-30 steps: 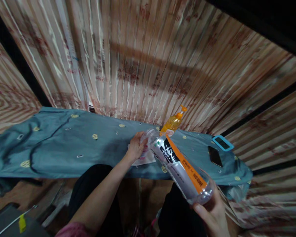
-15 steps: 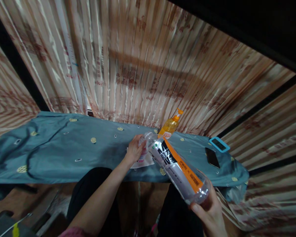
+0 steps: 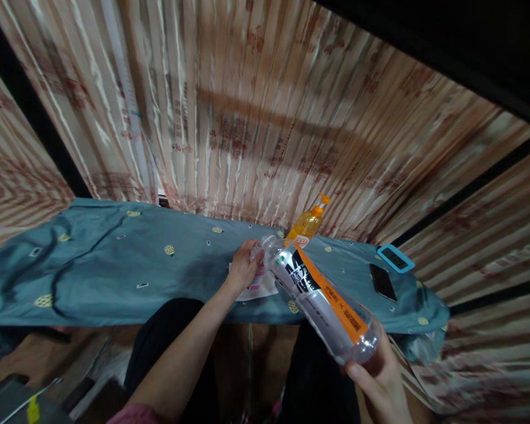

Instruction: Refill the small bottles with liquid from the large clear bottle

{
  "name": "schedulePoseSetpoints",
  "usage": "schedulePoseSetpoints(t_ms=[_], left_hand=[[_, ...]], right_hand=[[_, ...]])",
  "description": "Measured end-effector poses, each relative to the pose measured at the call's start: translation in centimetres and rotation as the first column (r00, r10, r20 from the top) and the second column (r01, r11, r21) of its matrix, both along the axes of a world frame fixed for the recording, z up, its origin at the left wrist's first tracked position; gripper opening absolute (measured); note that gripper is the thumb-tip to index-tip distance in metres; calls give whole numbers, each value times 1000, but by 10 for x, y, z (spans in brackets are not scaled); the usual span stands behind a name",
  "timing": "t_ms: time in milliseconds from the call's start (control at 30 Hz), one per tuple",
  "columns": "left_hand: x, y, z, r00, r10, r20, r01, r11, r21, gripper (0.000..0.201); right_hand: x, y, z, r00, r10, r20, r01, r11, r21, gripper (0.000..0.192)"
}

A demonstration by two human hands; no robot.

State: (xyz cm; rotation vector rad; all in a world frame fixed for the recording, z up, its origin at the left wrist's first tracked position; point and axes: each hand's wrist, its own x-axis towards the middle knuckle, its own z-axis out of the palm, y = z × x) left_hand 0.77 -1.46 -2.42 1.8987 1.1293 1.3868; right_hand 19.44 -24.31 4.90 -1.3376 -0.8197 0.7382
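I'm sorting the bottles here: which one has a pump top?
The small orange bottle standing by the curtain has the pump top. The large clear bottle with the orange-striped label, tilted in the right hand, has none.

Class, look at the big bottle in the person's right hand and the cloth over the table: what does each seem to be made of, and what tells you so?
Big bottle: clear plastic, probably; you see through its glossy base, and a printed orange, black and grey label wraps it.
Cloth: woven fabric, matte teal with small printed motifs; it wrinkles and drapes over the table edge.
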Motion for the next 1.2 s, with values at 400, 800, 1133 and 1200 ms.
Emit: schedulePoseSetpoints(t_ms=[400,800,1133,1200], left_hand=[[1,0,1,1000,12,2,-12,1000,-5,44],[1,0,-1,1000,22,-18,-22,1000,-12,43],[2,-1,0,1000,0,6,0,1000,-4,51],[2,-1,1,1000,4,1,-4,1000,-10,51]], right_hand=[[35,0,-25,968,146,203,-161,985,62,85],[39,-1,-22,941,167,293,-188,981,44,88],[33,-2,-17,950,144,277,-162,986,43,87],[30,-2,-15,967,112,231,-128,990,53,87]])
